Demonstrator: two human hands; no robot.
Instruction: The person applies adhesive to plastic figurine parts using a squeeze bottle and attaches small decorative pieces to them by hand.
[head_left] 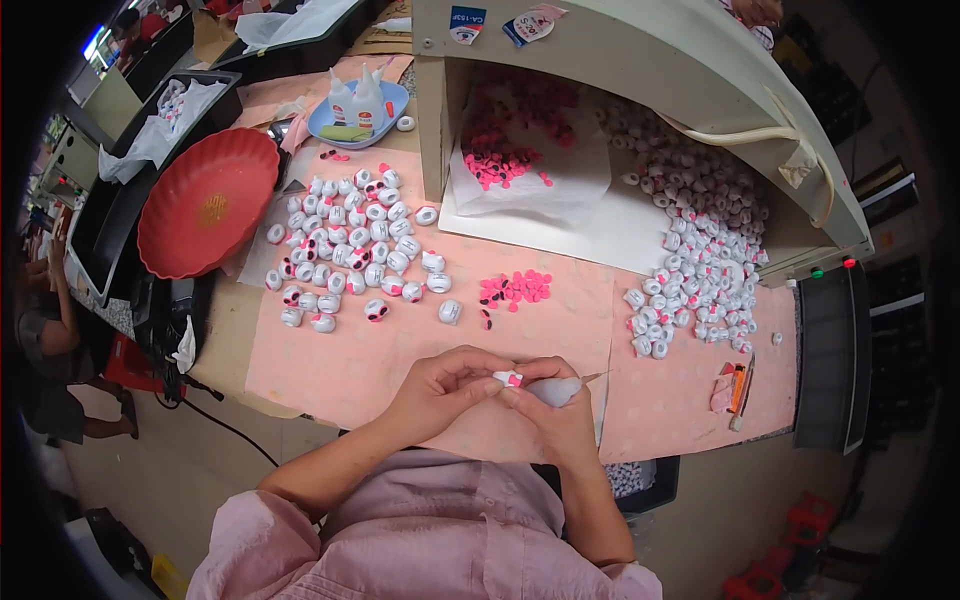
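While the left hand (pixel 452 385) pinches the white-and-pink piece (pixel 512 380) above the counter (pixel 335 370), by its near edge, the right hand (pixel 562 425) touches it, cradling a squeeze bottle (pixel 558 391) — press evenly, keeping the nozzle clear.

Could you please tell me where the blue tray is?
In the head view, the blue tray sits upper left, between the red dish and the cabinet.
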